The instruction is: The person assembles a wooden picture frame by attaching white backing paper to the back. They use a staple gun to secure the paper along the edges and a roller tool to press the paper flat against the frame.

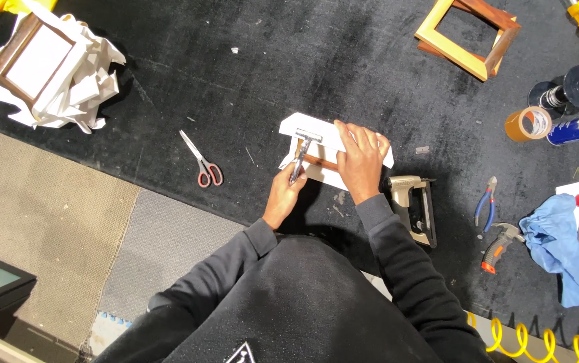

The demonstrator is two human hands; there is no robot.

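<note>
Scissors [202,161]: red handles. Pliers [485,200]: blue grips. Cloth [561,250]: light blue. Tape roll [528,124]: tan. Hose [531,336]: yellow, coiled. Tabletop [303,60]: black.

From my remote feed, I see a black carpeted workbench [343,60] bearing red-handled scissors [202,163], a pneumatic stapler [414,205], blue-handled pliers [485,199], a tape roll [528,124], a blue cloth [561,249], a bare wooden frame [467,33], a paper-wrapped frame [47,64] and another paper-wrapped frame [316,131] at centre.
</note>
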